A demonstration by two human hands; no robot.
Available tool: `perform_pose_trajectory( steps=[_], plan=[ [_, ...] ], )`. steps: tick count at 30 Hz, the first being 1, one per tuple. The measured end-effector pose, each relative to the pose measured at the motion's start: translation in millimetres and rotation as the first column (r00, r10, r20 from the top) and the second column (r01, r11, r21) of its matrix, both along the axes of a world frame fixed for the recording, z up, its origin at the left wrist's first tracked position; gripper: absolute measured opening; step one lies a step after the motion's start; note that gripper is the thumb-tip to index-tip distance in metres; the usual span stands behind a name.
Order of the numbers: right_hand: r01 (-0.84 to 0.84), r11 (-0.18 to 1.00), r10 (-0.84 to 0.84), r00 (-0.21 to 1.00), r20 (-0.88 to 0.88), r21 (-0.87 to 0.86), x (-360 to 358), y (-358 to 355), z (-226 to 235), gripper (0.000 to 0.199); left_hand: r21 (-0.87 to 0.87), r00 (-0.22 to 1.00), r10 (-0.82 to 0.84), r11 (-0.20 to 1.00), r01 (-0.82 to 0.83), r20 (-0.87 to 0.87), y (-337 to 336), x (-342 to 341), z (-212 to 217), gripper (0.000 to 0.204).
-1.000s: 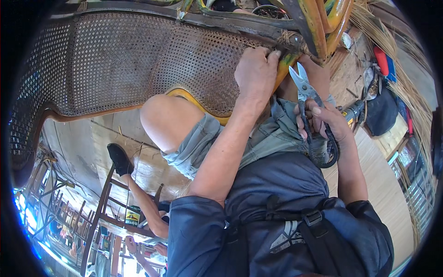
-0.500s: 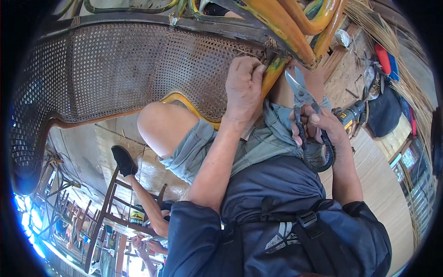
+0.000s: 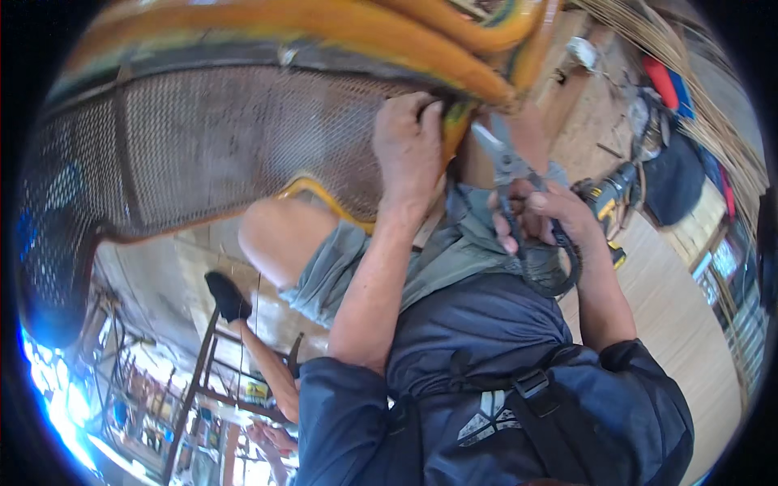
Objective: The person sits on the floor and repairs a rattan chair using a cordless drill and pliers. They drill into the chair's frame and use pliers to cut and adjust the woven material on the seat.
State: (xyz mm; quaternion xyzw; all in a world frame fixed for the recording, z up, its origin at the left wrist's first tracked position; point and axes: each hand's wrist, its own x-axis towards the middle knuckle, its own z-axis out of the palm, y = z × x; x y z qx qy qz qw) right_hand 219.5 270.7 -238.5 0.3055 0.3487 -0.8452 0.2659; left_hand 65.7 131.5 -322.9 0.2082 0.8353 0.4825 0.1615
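A woven cane panel (image 3: 243, 146) in a bent rattan frame (image 3: 340, 32) of orange-yellow poles lies across my knee and the upper left. My left hand (image 3: 407, 150) is closed at the panel's right corner, beside a pole joint. Its fingertips are turned away, so what they pinch is hidden. In my right hand (image 3: 551, 212) is a pair of metal shears (image 3: 506, 162) with black looped handles. Their blades stand apart and point up toward the joint, with nothing visible between them.
A yellow-and-black power drill (image 3: 604, 194) lies on the right by a dark cloth (image 3: 674, 186) and a red-and-blue tool (image 3: 663, 85). Long cane strips (image 3: 697, 105) hang at the far right. Another person's leg (image 3: 267, 360) and a wooden frame (image 3: 194, 389) are at lower left.
The rattan frame has tilted or shifted in view, so its orange poles now stretch across the top left. Both hands sit slightly further left. The right hand still holds the shears.
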Motion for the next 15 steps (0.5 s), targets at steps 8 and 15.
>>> perform_pose_trajectory(
  steps=[8,15],
  plan=[
    [-0.092,0.996,0.091,0.991,-0.093,-0.007,26,20,21,0.058,0.049,0.995,-0.096,0.994,0.095,0.014,-1,-2,-14,0.015],
    [-0.623,0.209,0.194,0.782,0.592,0.754,81,103,26,0.059,0.030,0.991,-0.058,0.998,0.054,0.118,6,3,-5,0.022]
  ],
)
